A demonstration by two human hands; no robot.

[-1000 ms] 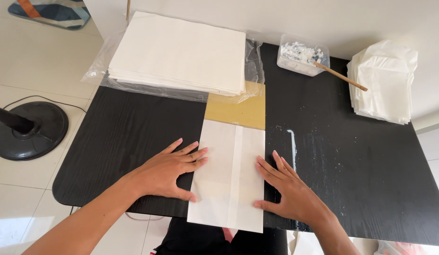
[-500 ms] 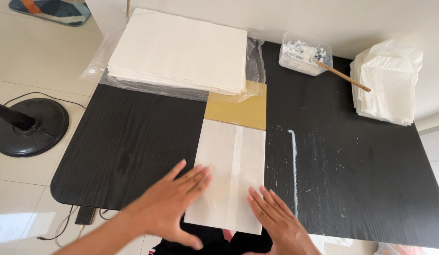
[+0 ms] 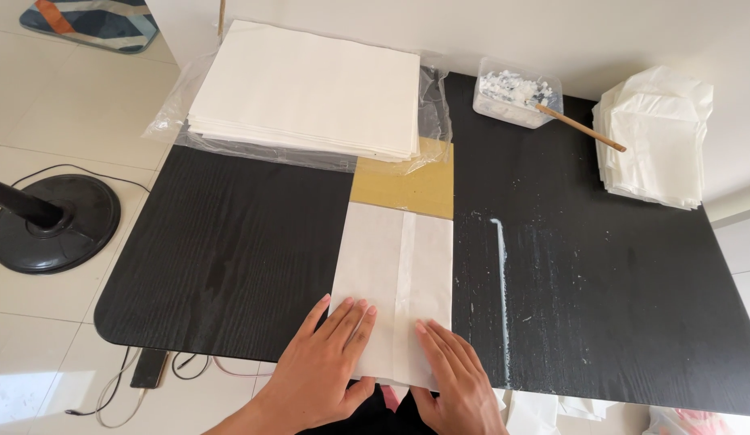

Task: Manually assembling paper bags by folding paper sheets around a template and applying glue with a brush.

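White folded paper [image 3: 395,290] lies under both flat hands, left hand [image 3: 330,362] and right hand [image 3: 455,379], fingers spread, gripping nothing.

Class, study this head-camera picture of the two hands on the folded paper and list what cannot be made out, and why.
- Near edge of the folded white paper: head view, covered by the left hand and right hand.
- Contents of the clear tub: head view, white bits too small to identify.
- Yellow board: partly under the paper and the white sheet stack.
- Fan base: stem cut off by the left edge.

Matt white paper [image 3: 391,282], grained black wood table [image 3: 230,250]
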